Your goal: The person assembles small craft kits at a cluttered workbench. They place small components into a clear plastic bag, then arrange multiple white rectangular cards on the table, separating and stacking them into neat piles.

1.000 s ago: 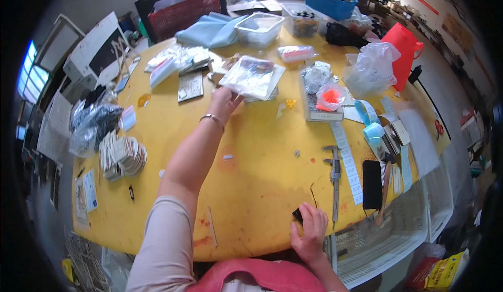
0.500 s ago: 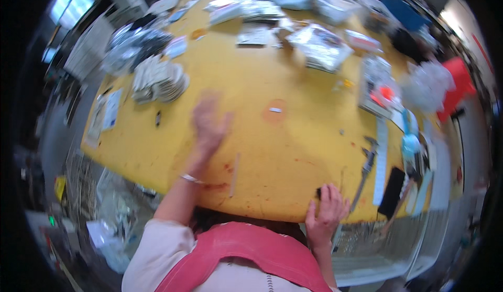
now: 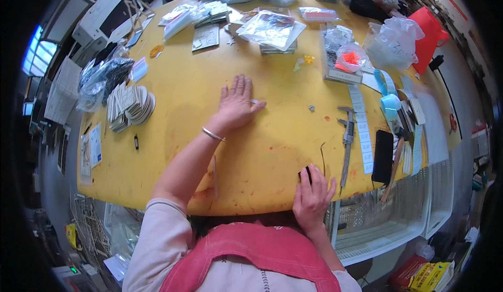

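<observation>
My left hand (image 3: 238,103) lies palm down on the yellow table (image 3: 183,98), fingers stretched out and thumb spread. Beside its thumb, the edge of a small white piece (image 3: 255,101) peeks out; the rest is hidden under the hand. Near the front edge my right hand (image 3: 313,197) rests with curled fingers around a small black object (image 3: 304,174), whose kind I cannot make out. Just beyond that hand lies a thin bent wire (image 3: 323,158). To its right is a metal caliper (image 3: 347,134). A thin pale strip (image 3: 215,176) lies near my left forearm.
On the right are a label strip (image 3: 362,134), a black phone (image 3: 382,155), a hammer (image 3: 394,169) and a box of bagged parts (image 3: 343,75). A stack of whitish pieces (image 3: 131,106) stands left. Plastic packets (image 3: 270,28) lie at the back; a white crate (image 3: 387,234) sits below the edge.
My left hand has moved right and come down flat, over where a small white piece lay on an orange disc. My right hand stays by the front edge with the black object. The view has shifted.
</observation>
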`<state>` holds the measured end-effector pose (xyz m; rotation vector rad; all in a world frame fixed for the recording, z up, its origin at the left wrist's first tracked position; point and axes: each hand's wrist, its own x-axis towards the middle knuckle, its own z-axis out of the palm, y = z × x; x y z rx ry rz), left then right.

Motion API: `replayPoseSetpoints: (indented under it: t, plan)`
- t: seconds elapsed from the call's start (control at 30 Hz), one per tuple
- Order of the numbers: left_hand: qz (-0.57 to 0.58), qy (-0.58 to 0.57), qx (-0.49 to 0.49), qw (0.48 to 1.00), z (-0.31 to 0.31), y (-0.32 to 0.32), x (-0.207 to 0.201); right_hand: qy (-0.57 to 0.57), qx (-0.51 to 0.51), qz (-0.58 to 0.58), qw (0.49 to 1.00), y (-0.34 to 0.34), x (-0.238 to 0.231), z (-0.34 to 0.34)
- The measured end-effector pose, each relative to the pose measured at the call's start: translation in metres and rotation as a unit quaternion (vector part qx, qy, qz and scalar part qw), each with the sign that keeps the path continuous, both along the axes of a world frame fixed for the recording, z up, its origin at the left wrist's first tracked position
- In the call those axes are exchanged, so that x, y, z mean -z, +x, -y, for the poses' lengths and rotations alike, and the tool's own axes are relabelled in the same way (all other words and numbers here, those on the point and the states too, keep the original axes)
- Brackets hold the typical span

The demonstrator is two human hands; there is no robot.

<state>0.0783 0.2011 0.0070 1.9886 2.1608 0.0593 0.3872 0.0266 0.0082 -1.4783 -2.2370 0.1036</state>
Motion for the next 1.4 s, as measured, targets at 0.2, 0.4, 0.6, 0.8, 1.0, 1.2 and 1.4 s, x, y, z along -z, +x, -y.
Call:
replayPoseSetpoints:
  t: [0.2, 0.4, 0.6, 0.8, 1.0, 1.2, 1.4]
  plan:
    - [0.033, 0.055, 0.063, 0.996, -0.07, 0.064, 0.006, 0.001, 0.003, -0.009, 1.0, -0.001, -0.001, -0.004]
    - [0.023, 0.085, 0.047, 0.995, -0.11, 0.092, 0.014, 0.009, 0.005, -0.027, 1.0, -0.002, -0.001, -0.006]
    - [0.005, 0.101, 0.015, 0.995, -0.128, 0.105, 0.018, 0.016, 0.008, -0.028, 0.999, -0.005, -0.004, -0.008]
    - [0.059, 0.164, 0.035, 0.984, -0.131, 0.1, 0.019, 0.033, 0.002, -0.036, 0.999, -0.009, -0.005, -0.009]
    - [0.1, 0.198, 0.092, 0.971, -0.042, 0.083, 0.024, 0.05, 0.017, -0.04, 0.998, -0.007, -0.002, -0.008]
    - [0.045, 0.13, 0.197, 0.971, 0.028, 0.12, 0.011, 0.07, -0.002, -0.046, 0.996, -0.004, -0.002, -0.009]
    - [0.029, 0.127, 0.212, 0.968, 0.013, 0.153, 0.006, 0.085, -0.005, -0.042, 0.996, -0.002, 0.0, -0.006]
